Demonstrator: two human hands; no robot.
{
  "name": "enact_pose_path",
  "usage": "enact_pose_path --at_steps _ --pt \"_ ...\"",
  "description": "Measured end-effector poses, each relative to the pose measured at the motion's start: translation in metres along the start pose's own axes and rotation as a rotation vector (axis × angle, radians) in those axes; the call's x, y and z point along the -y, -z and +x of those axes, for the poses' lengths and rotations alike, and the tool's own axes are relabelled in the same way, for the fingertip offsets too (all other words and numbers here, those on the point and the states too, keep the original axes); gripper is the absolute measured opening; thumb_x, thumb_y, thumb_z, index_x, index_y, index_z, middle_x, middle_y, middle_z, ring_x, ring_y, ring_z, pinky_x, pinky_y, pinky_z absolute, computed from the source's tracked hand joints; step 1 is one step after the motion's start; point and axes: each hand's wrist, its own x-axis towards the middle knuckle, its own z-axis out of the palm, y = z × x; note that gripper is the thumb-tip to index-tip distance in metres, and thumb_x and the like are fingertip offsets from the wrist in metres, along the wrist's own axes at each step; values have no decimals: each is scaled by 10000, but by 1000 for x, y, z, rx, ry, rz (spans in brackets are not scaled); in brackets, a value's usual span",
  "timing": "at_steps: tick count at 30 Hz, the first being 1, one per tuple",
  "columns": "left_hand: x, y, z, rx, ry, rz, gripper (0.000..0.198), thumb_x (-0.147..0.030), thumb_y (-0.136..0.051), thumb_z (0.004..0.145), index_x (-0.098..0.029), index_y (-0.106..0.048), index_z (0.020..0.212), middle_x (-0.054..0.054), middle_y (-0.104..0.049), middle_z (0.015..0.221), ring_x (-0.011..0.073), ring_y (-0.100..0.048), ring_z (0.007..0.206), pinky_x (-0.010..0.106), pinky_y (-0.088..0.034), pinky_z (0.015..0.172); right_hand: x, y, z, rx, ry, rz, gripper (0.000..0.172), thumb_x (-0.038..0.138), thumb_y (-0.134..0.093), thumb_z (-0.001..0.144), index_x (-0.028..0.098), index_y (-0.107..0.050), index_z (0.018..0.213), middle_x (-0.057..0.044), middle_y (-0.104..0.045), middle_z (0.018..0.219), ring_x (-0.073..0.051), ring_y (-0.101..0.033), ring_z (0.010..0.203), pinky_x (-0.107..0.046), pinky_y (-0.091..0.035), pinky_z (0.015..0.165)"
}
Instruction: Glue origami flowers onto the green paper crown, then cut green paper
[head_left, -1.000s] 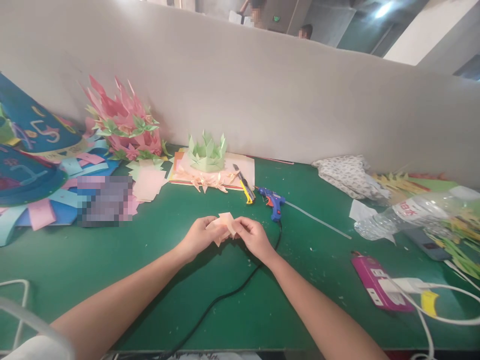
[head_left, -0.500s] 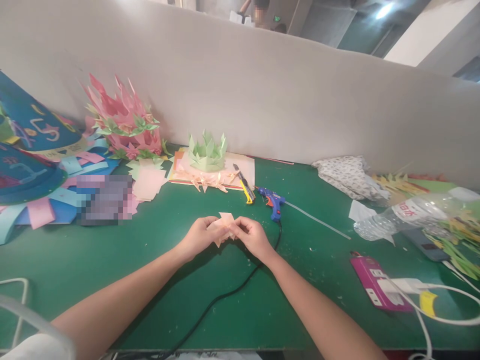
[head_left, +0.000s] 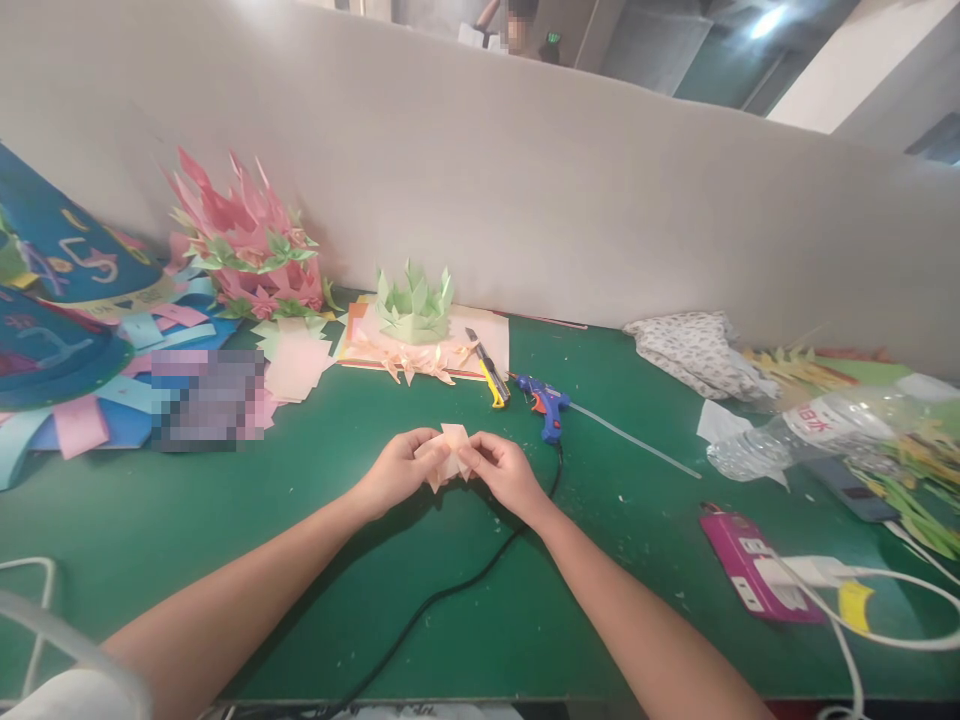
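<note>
A small pale peach folded paper piece [head_left: 453, 436] with pointed flaps is held above the green table [head_left: 315, 620]. My left hand [head_left: 409, 470] pinches its left side, thumb on top. On its right side, my right hand [head_left: 501, 472] grips it between thumb and fingers; part of the paper is hidden by the fingers. Beyond my hands lie a yellow box cutter [head_left: 495, 383] and a blue hot glue gun [head_left: 549, 408]. Several peach folded paper pieces [head_left: 409, 362] rest on a paper stack [head_left: 491, 350] in front of a green paper crown [head_left: 414, 310].
Pink paper crowns [head_left: 259, 240] and blue cone hats [head_left: 75, 240] stand at the left. The glue gun's black cord [head_left: 450, 590] runs under my right wrist. At right are a plastic bottle [head_left: 795, 435], a magenta power strip [head_left: 750, 575] and a patterned cloth [head_left: 690, 350].
My thumbs have drawn slightly apart, so more of the folded paper's middle shows. Both arms stay in nearly the same place.
</note>
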Motion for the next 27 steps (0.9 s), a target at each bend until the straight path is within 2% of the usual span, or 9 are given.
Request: enact_pose_path --at_steps 7,19,27 --pt "3 -4 2 49 41 -132 334 -477 -537 780 -149 -517 836 20 -631 665 121 -578 556 236 -444 546 3 -2 1 -3 -17 68 278 458 -556 801 181 -564 782 15 -569 651 -115 -532 589 -236 -440 572" --pt "2 -5 1 16 61 -104 364 -492 -574 745 -141 -542 836 23 -641 644 117 -586 527 233 -467 512 0 -2 1 21 -7 78 279 461 -563 797 183 -565 779 5 -594 684 -125 -546 609 -242 -433 573" --pt "-1 -5 0 23 68 -66 327 -476 -564 749 -158 -541 823 15 -636 652 123 -581 529 230 -452 506 -2 0 1 -29 -1 46 302 479 -517 823 184 -573 788 5 -572 687 -122 -526 613 -232 -417 565"
